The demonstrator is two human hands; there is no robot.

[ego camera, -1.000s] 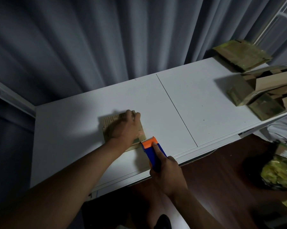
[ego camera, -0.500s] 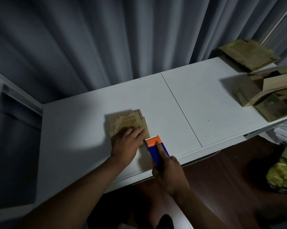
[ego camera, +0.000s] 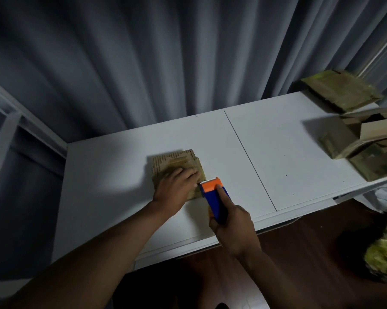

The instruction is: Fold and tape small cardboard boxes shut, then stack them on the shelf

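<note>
A small brown cardboard box (ego camera: 177, 162) lies on the white table (ego camera: 288, 152), left of the table's seam. My left hand (ego camera: 173, 190) presses flat on the box's near half, fingers straight and pointing right. My right hand (ego camera: 231, 224) grips a blue and orange tape dispenser (ego camera: 213, 195), index finger laid along its top. The dispenser's toothed orange head sits at the box's near right corner, beside my left fingertips. Whether tape runs from it to the box is too dim to tell.
Several more cardboard boxes (ego camera: 353, 139) are piled at the table's right end, one flat box (ego camera: 342, 90) farthest back. Grey curtains (ego camera: 165, 59) hang behind the table. A crumpled yellow-green bag (ego camera: 384, 257) lies on the dark wooden floor, lower right. A white frame (ego camera: 3, 134) stands left.
My left hand slid from the box's far half back to its near half. The dispenser stayed at the box's near right corner.
</note>
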